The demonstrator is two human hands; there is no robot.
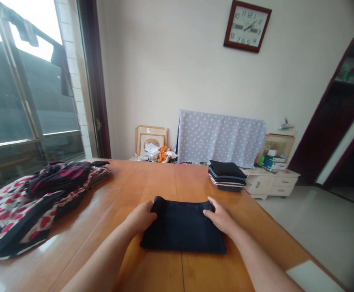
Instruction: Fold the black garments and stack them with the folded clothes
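A dark navy folded garment (184,229) lies flat on the wooden table (152,182) in front of me; its exact kind cannot be made out. At its far left corner, my left hand (143,217) is closed on the edge, thumb on top. My right hand (219,215) grips the far right corner, thumb over the cloth and fingers around the outer side. Beyond it, toward the table's far right edge, stands a neat stack of folded clothes (227,175), with a black piece on top.
On the left lie loose clothes (58,182), some with a red heart print. A white sheet-like item (313,275) is at the near right edge. Behind the table are a dotted blue cloth cover (219,138), a white cabinet (272,184) and leaning frames (151,136).
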